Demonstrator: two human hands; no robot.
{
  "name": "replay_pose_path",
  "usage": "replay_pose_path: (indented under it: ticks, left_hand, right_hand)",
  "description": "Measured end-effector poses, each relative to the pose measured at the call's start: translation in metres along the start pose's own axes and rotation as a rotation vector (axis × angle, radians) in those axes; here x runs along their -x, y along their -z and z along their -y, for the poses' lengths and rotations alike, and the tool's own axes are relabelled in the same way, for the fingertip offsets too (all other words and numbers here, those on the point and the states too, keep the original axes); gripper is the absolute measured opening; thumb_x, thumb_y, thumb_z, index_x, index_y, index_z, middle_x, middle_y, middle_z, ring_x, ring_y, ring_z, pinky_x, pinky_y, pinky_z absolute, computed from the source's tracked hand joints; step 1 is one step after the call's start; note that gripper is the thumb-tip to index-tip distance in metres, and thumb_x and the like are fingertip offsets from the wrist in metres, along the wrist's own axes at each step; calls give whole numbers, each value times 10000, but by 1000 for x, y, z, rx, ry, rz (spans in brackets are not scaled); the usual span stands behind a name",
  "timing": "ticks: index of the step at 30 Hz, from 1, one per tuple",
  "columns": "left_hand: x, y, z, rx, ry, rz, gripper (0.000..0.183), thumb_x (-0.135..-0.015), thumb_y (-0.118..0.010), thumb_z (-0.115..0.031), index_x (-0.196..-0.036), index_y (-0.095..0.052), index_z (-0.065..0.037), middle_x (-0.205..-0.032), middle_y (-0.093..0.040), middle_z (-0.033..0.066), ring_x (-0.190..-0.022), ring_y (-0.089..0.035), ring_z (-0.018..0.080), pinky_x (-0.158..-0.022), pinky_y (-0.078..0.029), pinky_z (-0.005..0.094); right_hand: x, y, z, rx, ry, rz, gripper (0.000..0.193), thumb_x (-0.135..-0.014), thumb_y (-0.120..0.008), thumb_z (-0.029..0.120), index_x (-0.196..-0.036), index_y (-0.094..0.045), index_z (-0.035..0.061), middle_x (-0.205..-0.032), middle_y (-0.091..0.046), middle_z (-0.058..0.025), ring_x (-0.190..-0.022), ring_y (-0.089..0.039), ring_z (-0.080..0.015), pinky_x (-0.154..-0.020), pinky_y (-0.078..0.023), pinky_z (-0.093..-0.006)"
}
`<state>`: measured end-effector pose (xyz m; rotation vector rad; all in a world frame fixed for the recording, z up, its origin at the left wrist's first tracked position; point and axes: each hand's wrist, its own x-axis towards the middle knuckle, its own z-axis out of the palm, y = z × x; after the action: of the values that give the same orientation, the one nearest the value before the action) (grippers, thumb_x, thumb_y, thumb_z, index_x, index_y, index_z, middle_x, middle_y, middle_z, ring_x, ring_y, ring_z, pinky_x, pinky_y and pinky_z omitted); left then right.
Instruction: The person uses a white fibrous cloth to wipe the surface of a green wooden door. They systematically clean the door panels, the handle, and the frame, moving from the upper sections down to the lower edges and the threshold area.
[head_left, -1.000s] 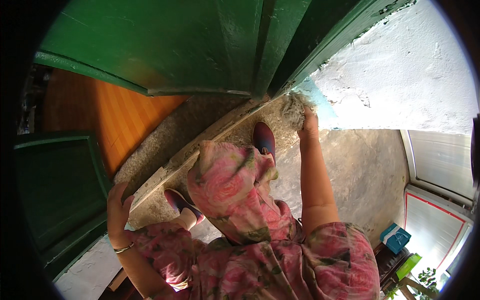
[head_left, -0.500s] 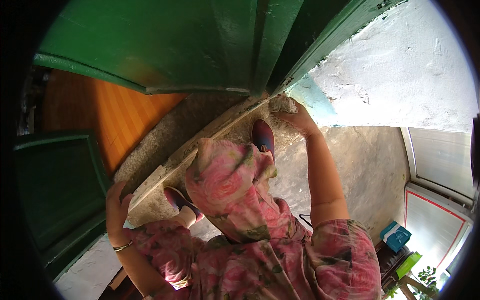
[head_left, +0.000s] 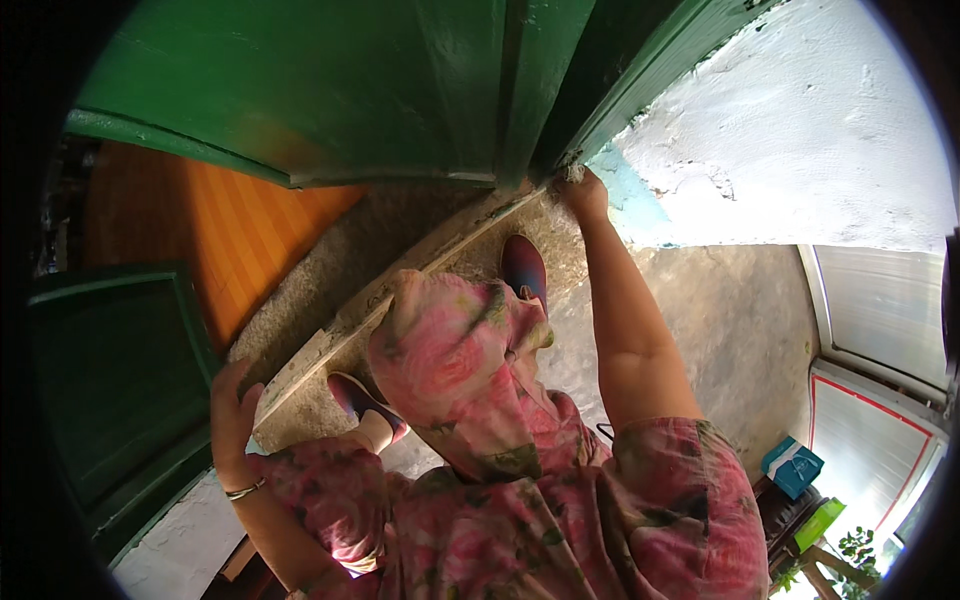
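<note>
My right hand (head_left: pixel 587 196) is closed on a crumpled greyish rag (head_left: pixel 573 171). It presses the rag against the foot of the green door frame (head_left: pixel 625 90), where the frame meets the wall. Most of the rag is hidden by my fingers. A worn, pale door sill (head_left: pixel 350 325) runs from there down to the left. At the sill's other end my left hand (head_left: pixel 230 415) rests beside the frame of the lower green door panel (head_left: pixel 115 375), fingers and thumb apart, with nothing in it. A bracelet circles that wrist.
A large green door leaf (head_left: pixel 300 90) fills the top. Past the sill lies an orange wooden floor (head_left: pixel 260 250). The white wall (head_left: pixel 800 140) has peeling paint. On the right stand a blue box (head_left: pixel 792 466) and a leafy plant (head_left: pixel 858 555). My shoes (head_left: pixel 524 268) are on the concrete.
My right hand has moved up and slightly left with the rag, from the floor beside the wall to the foot of the door frame. The left hand has barely moved.
</note>
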<state>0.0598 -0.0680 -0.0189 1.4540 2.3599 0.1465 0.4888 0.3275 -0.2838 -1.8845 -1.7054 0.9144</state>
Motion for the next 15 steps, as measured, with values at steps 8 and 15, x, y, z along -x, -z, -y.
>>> replay_pose_path:
  ticks: [8,15]
  left_hand:
    - [7,3,3,18,-4,-20,424,-822,-674,-73,-1230,-577,-18,-1230,-585,189,-1173,-526,351,-1028,-393,395]
    - [6,2,0,1,-4,-13,415,-823,-668,-75,-1224,-579,-17,-1228,-587,192,-1174,-522,358,-1026,-396,399]
  right_hand:
    - [41,39,11,-251,73,27,280,-802,-768,226,-954,-695,3,-859,-709,-69,-775,-631,-130,-726,-504,-296]
    - [10,35,-12,-365,8,-75,430,-837,-689,417,-1070,-677,55,-998,-697,-182,-942,-662,-321,-818,-498,-386]
